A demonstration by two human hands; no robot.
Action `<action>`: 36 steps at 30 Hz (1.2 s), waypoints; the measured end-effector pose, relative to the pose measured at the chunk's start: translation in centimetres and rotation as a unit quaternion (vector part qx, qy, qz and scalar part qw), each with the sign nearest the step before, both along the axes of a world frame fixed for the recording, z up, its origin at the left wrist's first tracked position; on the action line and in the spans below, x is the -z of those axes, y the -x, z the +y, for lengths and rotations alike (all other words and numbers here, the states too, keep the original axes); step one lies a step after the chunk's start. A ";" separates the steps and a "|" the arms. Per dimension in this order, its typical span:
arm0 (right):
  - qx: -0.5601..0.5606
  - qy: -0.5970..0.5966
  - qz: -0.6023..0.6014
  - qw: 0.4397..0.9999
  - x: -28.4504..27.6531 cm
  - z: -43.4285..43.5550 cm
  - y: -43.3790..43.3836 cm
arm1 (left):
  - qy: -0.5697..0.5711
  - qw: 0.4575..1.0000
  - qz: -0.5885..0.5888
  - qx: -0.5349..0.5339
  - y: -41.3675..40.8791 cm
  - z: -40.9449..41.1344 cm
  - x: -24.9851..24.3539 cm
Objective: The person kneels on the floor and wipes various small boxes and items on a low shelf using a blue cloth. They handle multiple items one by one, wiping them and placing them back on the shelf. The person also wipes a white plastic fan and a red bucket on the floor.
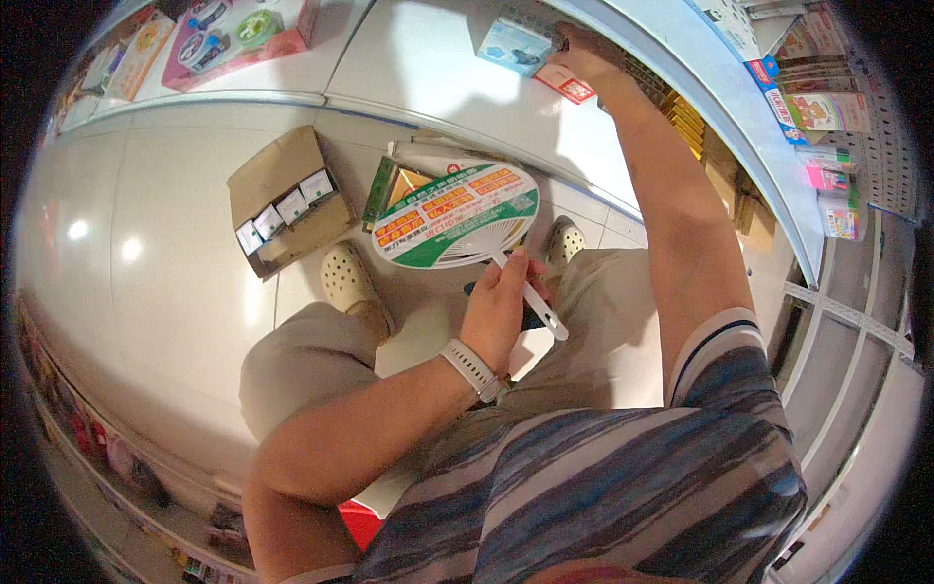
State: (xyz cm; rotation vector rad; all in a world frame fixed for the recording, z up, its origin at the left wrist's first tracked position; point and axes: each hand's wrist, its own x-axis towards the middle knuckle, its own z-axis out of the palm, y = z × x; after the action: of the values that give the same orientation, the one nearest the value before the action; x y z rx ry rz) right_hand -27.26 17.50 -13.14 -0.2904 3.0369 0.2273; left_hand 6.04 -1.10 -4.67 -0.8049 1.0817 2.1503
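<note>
My left hand (502,303) grips the white handle of a plastic hand fan (456,215), whose flat face bears green and red printing. My right arm reaches up to a low white shelf. There my right hand (584,58) is at a small blue-and-white box (515,45) and a red-and-white card or packet (565,82). Its fingertips lie partly in shadow at the shelf's back, so whether they hold either item cannot be told.
An open cardboard box (281,157) with several small white boxes stands on the tiled floor by my left shoe (349,277). Green packaging (381,191) lies behind the fan. A pink-edged boxed set (237,36) sits on the shelf; an upper shelf edge (759,168) overhangs my right arm.
</note>
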 end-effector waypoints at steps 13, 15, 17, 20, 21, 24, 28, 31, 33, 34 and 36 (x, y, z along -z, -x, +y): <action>-0.038 -0.007 0.060 0.997 1.7 1.6 -0.5 | 0.029 1.000 0.002 0.006 -1.2 -0.2 -0.2; -0.030 0.057 0.115 0.991 1.7 2.3 -1.4 | 0.017 0.998 0.032 0.053 -2.2 0.1 0.4; 0.035 0.138 0.066 0.988 -2.4 -2.2 -5.7 | 0.021 0.989 0.090 0.115 -3.7 0.0 1.7; -0.047 0.432 -0.018 0.900 1.8 -1.1 -10.9 | -0.014 0.964 0.075 0.253 -5.3 0.7 2.8; -0.054 0.485 -0.078 0.869 3.8 -0.7 -12.8 | -0.005 0.927 0.142 0.346 -5.6 0.8 3.9; -0.005 0.389 -0.254 0.885 5.1 -1.3 -18.9 | 0.054 0.788 0.362 0.495 -6.9 1.4 5.5; 0.019 0.217 -0.219 0.951 13.6 2.9 -23.1 | 0.104 0.549 0.538 0.631 -7.1 0.9 4.6; 0.131 0.323 -0.201 0.916 17.6 4.1 -25.7 | 0.129 0.468 0.479 0.731 -7.3 1.0 4.0; 0.244 0.441 -0.337 0.795 16.2 2.8 -27.0 | 0.149 0.418 0.431 0.786 -6.8 0.4 2.3; 0.298 0.490 -0.395 0.718 15.3 2.2 -27.3 | 0.133 0.399 0.445 0.790 -7.0 0.5 3.2; 0.321 0.515 -0.403 0.685 16.8 2.2 -28.0 | 0.159 0.343 0.445 0.812 -7.7 0.9 3.9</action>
State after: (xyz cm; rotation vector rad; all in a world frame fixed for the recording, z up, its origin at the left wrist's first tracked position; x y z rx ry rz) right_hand 0.69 19.69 -29.96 0.5125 1.8490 -1.2921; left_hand 13.70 -0.16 -8.55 1.2873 1.5441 0.2540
